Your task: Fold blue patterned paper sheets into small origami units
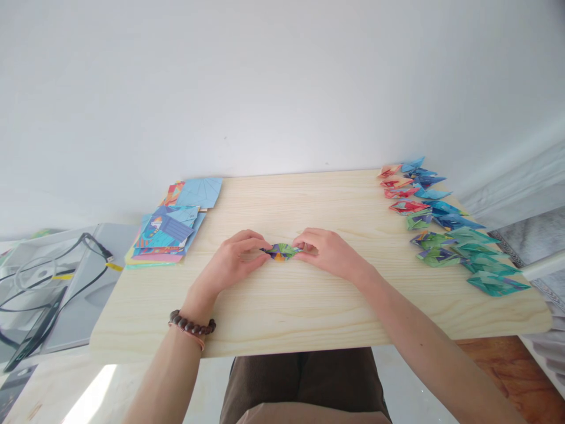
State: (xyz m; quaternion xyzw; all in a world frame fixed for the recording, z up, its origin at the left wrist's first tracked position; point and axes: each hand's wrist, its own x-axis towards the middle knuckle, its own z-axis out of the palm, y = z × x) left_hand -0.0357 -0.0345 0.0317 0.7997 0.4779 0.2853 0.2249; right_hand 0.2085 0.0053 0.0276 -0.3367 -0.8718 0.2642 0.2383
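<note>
Here, the left grip [235,258] and right grip [327,252] each pinch one end of a green-patterned folded paper [283,252].

In the frame's centre, the folded paper [282,253] is showing green, orange and purple patches; at right, folded shapes [433,240] are displaying reds, blues and greens; lower centre, the tabletop [304,312] is showing pale wood grain.

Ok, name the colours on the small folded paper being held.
In the head view, the small folded paper shows green, purple and orange.
</note>
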